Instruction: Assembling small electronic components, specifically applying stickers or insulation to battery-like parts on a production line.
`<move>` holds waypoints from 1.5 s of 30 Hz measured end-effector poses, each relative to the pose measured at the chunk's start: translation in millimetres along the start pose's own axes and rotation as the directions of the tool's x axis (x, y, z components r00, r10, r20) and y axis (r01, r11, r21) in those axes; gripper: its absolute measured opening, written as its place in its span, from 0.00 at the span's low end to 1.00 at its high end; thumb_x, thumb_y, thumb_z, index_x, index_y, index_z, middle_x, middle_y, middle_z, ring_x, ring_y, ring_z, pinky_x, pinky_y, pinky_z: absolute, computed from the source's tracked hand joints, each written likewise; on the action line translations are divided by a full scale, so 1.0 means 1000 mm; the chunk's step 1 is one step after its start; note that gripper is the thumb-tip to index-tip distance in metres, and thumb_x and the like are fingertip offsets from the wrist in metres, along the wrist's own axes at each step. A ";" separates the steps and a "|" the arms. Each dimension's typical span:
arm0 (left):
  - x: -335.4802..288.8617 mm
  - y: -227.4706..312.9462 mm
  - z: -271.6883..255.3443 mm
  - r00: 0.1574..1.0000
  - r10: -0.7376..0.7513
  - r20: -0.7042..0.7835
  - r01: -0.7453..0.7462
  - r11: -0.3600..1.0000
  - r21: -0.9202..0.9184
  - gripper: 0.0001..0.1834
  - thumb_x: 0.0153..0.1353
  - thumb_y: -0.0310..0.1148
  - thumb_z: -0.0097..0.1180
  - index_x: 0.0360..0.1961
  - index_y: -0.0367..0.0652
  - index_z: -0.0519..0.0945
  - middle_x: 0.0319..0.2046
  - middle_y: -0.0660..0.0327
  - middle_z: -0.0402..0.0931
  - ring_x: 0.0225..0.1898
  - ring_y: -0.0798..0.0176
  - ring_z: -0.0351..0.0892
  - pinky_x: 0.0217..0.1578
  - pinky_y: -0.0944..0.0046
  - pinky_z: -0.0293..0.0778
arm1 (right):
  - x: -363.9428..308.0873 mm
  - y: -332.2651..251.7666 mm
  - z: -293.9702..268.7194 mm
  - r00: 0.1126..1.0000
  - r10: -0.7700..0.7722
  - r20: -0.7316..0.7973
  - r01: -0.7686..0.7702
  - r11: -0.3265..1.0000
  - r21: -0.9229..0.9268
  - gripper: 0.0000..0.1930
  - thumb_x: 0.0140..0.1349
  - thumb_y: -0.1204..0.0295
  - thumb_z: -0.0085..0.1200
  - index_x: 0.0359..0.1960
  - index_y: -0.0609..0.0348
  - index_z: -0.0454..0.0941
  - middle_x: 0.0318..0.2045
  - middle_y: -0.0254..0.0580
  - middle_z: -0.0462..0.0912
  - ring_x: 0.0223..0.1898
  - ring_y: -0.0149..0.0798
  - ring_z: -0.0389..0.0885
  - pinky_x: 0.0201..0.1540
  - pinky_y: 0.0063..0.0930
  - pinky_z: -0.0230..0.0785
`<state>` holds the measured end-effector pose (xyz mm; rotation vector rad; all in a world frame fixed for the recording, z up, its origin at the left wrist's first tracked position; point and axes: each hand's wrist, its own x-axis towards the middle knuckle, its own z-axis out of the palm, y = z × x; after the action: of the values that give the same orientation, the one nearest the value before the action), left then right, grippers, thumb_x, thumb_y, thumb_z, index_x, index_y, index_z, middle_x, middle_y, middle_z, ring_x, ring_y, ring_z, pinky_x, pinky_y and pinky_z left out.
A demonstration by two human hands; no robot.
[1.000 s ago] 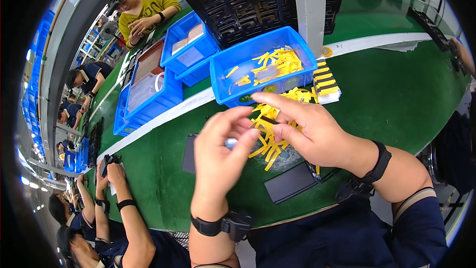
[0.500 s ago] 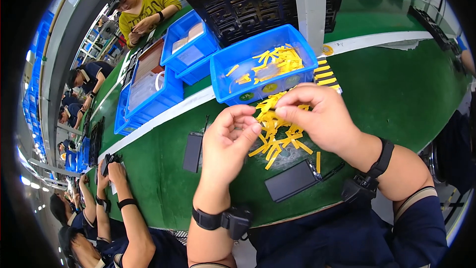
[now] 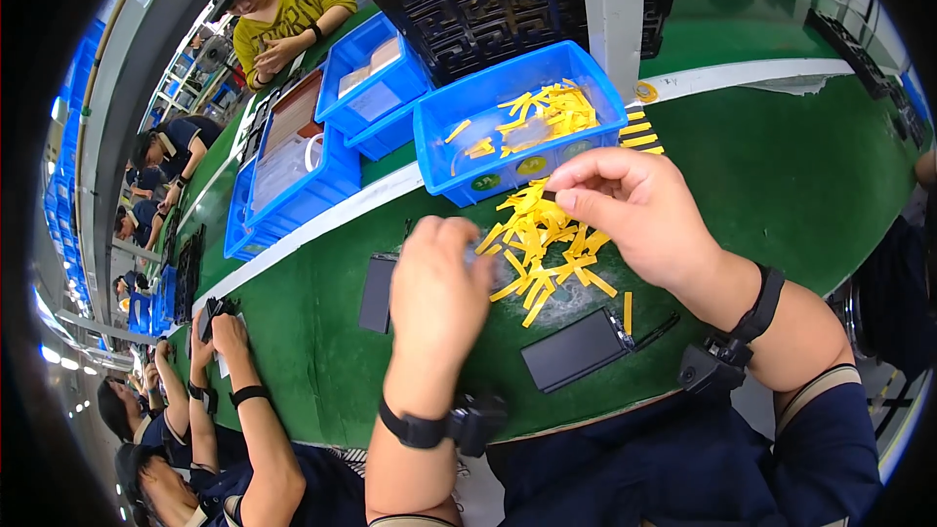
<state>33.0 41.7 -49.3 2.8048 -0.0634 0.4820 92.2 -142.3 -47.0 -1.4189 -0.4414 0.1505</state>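
My right hand (image 3: 634, 210) is closed in a pinch over the far side of a loose pile of yellow strips (image 3: 547, 254); a tiny dark thing shows at its fingertips, too small to name. To its left, my left hand (image 3: 436, 298) hovers above the green table, fingers curled and smeared by motion. Partly covered by that hand lies a dark flat rectangular part (image 3: 375, 295). A second such part (image 3: 578, 351), with a thin black cable on its right end, rests nearer to me below the pile. One lone yellow strip (image 3: 628, 313) lies beside it.
Beyond the pile stands a blue bin (image 3: 422, 151) holding more yellow strips. Further left are blue bins (image 3: 342, 181) with flat pieces. A grey post (image 3: 613, 20) and black trays (image 3: 478, 10) rise behind. Co-workers sit along the left; one person's hands (image 3: 220, 332) hold a dark part.
My left hand has drawn away to the left from my right hand, its fingers turning downward. My right hand has shifted slightly up and keeps its pinch.
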 end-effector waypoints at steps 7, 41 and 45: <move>-0.029 0.056 -0.004 0.876 0.269 0.400 -0.172 0.950 -0.262 0.19 0.44 0.35 0.66 0.38 0.40 0.77 0.33 0.52 0.76 0.37 0.50 0.77 0.38 0.55 0.72 | -0.004 -0.005 0.002 0.965 -0.260 0.036 0.256 0.903 -0.346 0.05 0.53 0.78 0.56 0.32 0.62 0.81 0.32 0.40 0.82 0.34 0.31 0.78 0.40 0.23 0.69; -0.013 0.028 -0.005 0.955 -0.065 0.288 0.280 0.508 -0.814 0.11 0.56 0.27 0.57 0.41 0.38 0.74 0.27 0.61 0.80 0.28 0.74 0.74 0.32 0.72 0.69 | -0.006 -0.005 0.004 0.836 -0.505 0.214 0.527 0.629 -0.572 0.07 0.42 0.78 0.62 0.25 0.58 0.79 0.29 0.36 0.77 0.34 0.39 0.77 0.56 0.46 0.61; -0.013 0.028 -0.010 0.973 -0.125 0.192 0.228 0.445 -0.866 0.11 0.58 0.25 0.54 0.42 0.35 0.74 0.30 0.61 0.80 0.31 0.74 0.76 0.34 0.74 0.71 | -0.004 -0.007 0.001 0.825 -0.517 0.229 0.545 0.619 -0.565 0.08 0.41 0.78 0.62 0.24 0.59 0.77 0.36 0.38 0.77 0.43 0.45 0.75 0.56 0.47 0.61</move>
<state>15.4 17.4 -36.7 1.7346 -0.0255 0.1519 87.2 -143.6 -40.8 -1.8530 -1.0032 -0.5040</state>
